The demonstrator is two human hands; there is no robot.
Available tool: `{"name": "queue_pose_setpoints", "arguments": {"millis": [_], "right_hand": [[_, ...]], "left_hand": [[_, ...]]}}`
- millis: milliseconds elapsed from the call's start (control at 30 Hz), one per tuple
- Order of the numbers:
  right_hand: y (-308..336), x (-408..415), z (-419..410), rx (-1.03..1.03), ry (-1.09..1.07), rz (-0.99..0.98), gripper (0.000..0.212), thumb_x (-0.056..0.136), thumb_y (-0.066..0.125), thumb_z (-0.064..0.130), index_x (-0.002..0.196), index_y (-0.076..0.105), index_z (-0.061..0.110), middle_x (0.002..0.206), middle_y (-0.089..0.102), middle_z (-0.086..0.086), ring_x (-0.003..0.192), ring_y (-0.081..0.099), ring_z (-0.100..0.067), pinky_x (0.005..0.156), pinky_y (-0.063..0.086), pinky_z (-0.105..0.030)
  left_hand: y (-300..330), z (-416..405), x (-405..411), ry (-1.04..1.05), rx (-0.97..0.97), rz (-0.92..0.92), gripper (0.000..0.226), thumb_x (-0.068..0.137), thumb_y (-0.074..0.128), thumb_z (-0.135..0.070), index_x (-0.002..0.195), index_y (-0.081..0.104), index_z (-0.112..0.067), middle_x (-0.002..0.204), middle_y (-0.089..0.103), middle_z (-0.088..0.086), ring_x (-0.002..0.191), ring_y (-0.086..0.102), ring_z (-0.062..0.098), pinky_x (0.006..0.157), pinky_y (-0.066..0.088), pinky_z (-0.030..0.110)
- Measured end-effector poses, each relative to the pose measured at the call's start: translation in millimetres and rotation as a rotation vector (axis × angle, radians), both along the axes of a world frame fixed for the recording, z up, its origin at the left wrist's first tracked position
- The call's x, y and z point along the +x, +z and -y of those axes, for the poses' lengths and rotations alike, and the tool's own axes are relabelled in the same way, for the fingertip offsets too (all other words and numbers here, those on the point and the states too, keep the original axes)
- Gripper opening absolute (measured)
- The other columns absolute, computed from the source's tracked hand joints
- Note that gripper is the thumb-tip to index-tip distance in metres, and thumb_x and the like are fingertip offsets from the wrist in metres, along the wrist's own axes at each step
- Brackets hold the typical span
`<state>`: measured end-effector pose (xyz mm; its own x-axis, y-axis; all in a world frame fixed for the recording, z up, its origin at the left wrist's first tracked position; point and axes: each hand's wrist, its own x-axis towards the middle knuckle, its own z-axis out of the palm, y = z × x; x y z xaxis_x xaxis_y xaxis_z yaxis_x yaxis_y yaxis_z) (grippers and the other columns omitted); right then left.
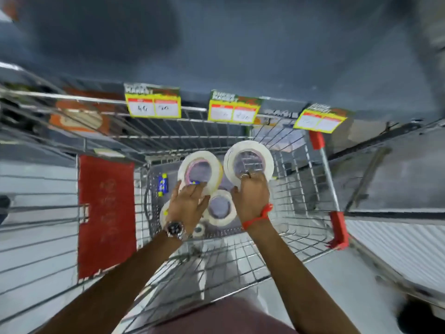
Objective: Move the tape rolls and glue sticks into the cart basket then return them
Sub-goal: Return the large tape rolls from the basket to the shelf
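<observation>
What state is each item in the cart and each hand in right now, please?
Left hand: grips a tape roll, tilted up.
Right hand: grips another tape roll.
Third tape roll: flat in the basket.
Glue stick: lying in the basket.

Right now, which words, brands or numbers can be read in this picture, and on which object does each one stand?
"MARKET": header of the left price tag; line above blurred.
"44" and "20": handwritten on that tag, blurry.
Middle price tag: too blurred.
Right price tag: too blurred.
Red panel: faint marks, unreadable.
Blue glue stick: print unreadable.
</observation>
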<state>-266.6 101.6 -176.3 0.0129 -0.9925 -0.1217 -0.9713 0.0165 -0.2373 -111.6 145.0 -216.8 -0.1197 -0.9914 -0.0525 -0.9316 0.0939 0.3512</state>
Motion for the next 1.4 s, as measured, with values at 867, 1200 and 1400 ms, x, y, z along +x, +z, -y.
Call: {"name": "queue_pose_setpoints", "arguments": {"millis": [867,1200,1400], "right_hand": [[105,-144,183,-0.324,-0.171,-0.026,0.038,0.083,0.052,-0.007,0.121,0.058,-0.005,0.124,0.058,-0.028,0.120,0.050,-0.039,0.103,0.044,-0.041],[99,-116,145,-0.631,-0.209,0.080,0.041,0.085,0.059,0.013,0.125,0.056,0.004,0.125,0.055,-0.024,0.115,0.048,-0.041,0.096,0.044,-0.042],[7,-58,66,-0.633,0.045,0.095,0.032,0.076,0.062,0.005,0.108,0.066,0.004,0.106,0.066,-0.023,0.096,0.047,-0.030,0.083,0.036,-0.038]], "left_hand": [[148,218,-142,-0.252,-0.284,0.230,0.033,0.092,0.050,-0.023,0.124,0.053,-0.017,0.116,0.066,0.004,0.117,0.049,0.028,0.112,-0.004,0.064],[139,190,-129,-0.157,-0.491,0.110,0.052,0.089,0.044,-0.044,0.131,0.048,-0.015,0.134,0.057,0.003,0.129,0.047,0.020,0.104,0.011,0.072],[47,102,-58,-0.330,-0.578,0.204,0.033,0.083,0.046,-0.031,0.108,0.065,-0.020,0.116,0.069,0.003,0.119,0.054,0.023,0.102,0.027,0.068]]}}
